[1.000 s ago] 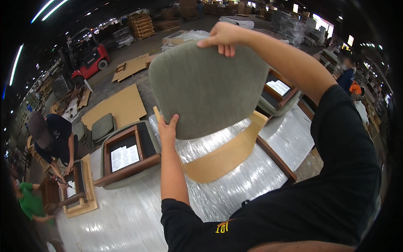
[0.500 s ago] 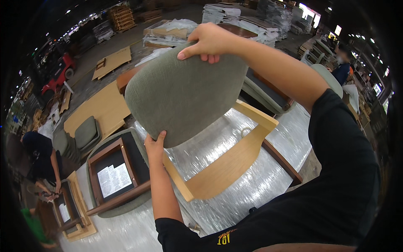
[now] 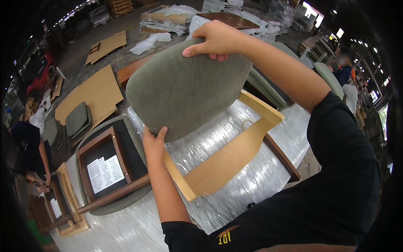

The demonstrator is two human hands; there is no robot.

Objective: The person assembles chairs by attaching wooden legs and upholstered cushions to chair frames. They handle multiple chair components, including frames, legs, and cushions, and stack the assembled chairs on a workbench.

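Head view: the person's left grip (image 3: pixel 154 143) is clamping the lower left edge of a grey-green upholstered pad (image 3: pixel 189 90), its thumb pressing on the near face. The right grip (image 3: pixel 215 41) is clamping the top edge, its thumb lying on the same face and some fingertips showing below the edge. The pad is standing tilted in the air, above the far part of a surface (image 3: pixel 268 180) covered in clear film. Beneath and nearer the person, a pale wooden frame (image 3: pixel 226 166) with a broad curved panel is lying on the film. A dark wooden bar (image 3: pixel 282 157) is resting just right of it. To the left, an upturned seat (image 3: pixel 133 197) is showing a brown frame (image 3: pixel 119 153) and a white printed sheet (image 3: pixel 105 173). At the far left, a co-worker (image 3: pixel 28 145) is bending over a smaller framed piece (image 3: pixel 62 197). Beyond the surface, grey-green cushions (image 3: pixel 77 120) are sitting near a cardboard sheet (image 3: pixel 90 98). The pad is hiding whatever lies directly behind it.
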